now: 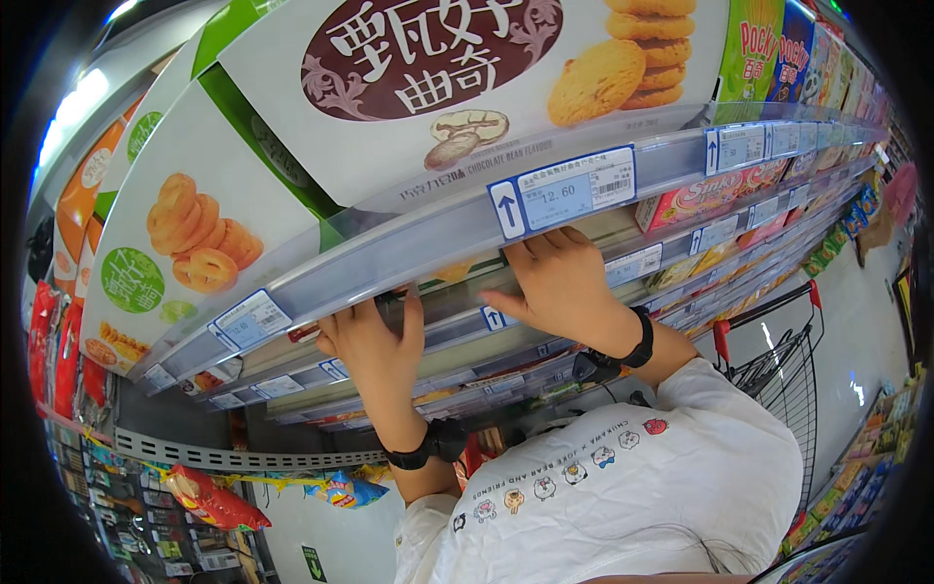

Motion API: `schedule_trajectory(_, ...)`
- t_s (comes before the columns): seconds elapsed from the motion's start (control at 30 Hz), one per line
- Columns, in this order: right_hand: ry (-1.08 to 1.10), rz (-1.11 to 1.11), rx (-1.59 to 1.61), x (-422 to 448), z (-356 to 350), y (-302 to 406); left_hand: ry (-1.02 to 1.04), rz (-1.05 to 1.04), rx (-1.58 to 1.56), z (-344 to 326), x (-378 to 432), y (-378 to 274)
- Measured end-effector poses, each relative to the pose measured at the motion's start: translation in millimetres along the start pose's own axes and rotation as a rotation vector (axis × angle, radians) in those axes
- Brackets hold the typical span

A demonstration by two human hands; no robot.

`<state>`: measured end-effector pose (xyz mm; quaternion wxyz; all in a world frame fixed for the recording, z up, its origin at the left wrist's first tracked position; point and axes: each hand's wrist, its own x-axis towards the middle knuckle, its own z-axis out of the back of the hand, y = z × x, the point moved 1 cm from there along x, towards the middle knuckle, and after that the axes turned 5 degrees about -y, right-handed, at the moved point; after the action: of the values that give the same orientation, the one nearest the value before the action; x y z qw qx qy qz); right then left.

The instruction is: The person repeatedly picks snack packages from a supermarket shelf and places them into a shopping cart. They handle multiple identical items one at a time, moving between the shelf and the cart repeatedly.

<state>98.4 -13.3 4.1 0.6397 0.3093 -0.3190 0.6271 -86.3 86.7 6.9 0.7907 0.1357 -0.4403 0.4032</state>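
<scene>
My left hand [376,343] reaches up beneath the price-strip edge [408,241] of a store shelf, fingertips partly hidden behind it. To its right, my right hand [562,285] also reaches in under that edge, its fingers bent and their tips out of sight. Between the hands, a dark-green-edged package [467,274] shows in the gap above the lower shelf. How firmly either hand holds it is hidden. Large white cookie boxes [525,139] stand on the shelf above my hands. Each wrist wears a black band.
Pocky boxes [751,51] stand farther along the upper shelf. Pink snack boxes [693,193] fill part of the tier below. A black wire shopping cart [795,387] with red fittings stands at right. Red and blue snack bags [219,496] hang at lower left.
</scene>
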Motion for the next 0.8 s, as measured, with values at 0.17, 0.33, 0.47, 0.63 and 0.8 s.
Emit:
schedule_trajectory(0.17, -0.025, 0.036, 0.059, -1, 2, -1, 0.025, -0.018, -0.057, 0, -3, 3)
schedule_trajectory(0.33, -0.018, 0.016, 0.146, -2, 5, -2, 0.059, -0.009, -0.247, 3, -5, 10)
schedule_trajectory(0.47, 0.026, 0.04, 0.203, -1, 13, -3, -0.013, -0.001, -0.35, 3, -9, 14)
schedule_trajectory(0.63, 0.023, 0.115, 0.267, 0, 21, -6, -0.08, -0.055, -0.416, 2, -14, 20)
schedule_trajectory(0.8, 0.038, 0.046, 0.396, -3, 19, -2, -0.078, -0.04, -0.541, 4, -18, 21)
